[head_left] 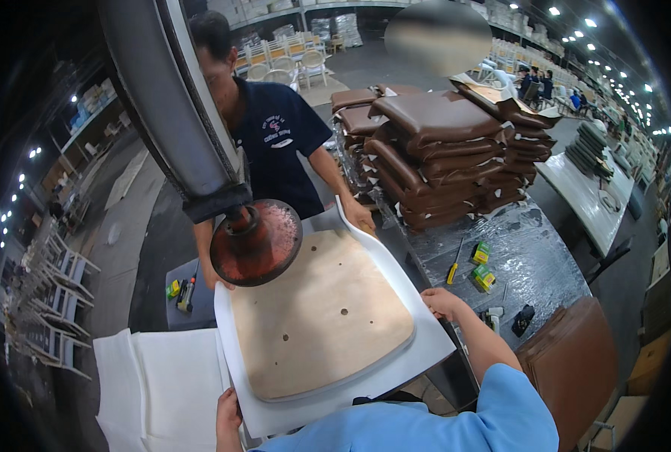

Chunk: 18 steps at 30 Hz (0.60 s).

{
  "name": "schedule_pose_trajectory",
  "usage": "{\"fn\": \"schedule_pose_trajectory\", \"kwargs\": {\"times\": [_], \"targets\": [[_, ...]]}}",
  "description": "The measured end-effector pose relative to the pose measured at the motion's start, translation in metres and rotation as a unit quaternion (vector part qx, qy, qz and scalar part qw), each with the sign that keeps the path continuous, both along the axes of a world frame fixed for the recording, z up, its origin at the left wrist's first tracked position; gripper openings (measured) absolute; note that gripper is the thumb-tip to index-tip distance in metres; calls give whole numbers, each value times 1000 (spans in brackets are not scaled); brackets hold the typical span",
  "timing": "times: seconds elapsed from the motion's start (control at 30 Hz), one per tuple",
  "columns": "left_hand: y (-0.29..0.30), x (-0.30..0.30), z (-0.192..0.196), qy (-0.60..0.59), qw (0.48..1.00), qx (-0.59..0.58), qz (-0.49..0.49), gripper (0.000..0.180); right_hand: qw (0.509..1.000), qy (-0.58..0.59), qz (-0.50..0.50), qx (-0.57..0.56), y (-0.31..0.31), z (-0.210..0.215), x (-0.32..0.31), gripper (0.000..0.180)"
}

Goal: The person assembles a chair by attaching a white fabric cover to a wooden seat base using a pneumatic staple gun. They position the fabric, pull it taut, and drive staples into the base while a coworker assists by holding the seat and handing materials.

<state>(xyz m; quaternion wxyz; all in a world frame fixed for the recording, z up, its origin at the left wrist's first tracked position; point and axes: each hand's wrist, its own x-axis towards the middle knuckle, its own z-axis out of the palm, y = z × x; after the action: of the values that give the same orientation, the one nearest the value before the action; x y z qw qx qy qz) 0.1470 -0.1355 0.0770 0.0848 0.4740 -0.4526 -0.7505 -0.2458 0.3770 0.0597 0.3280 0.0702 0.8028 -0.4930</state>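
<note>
left hand (228, 413): low, fingers curled, gripping | right hand (442, 302): forearm extended, fingers curled, gripping

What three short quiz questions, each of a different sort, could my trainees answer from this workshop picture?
1. True or false: the press disc rests flat on the wooden seat board.
2. Which hand holds the white seat frame at its right edge: A right hand, B left hand?
3. What is stacked behind the co-worker's hand?

Key: 1 false, it hangs tilted above; 2 A; 3 brown seat cushions.
</note>
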Motion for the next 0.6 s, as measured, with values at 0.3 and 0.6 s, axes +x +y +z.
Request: {"fn": "schedule_pose_trajectory", "kwargs": {"times": [0.3, 0.6], "targets": [[27, 87, 1, -89, 994, 40, -58, 48, 996, -33, 83, -18, -16, 20, 65, 23], [-40, 23, -4, -73, 991, -77, -85, 29, 995, -50, -27, -80, -34, 11, 29, 18]]}}
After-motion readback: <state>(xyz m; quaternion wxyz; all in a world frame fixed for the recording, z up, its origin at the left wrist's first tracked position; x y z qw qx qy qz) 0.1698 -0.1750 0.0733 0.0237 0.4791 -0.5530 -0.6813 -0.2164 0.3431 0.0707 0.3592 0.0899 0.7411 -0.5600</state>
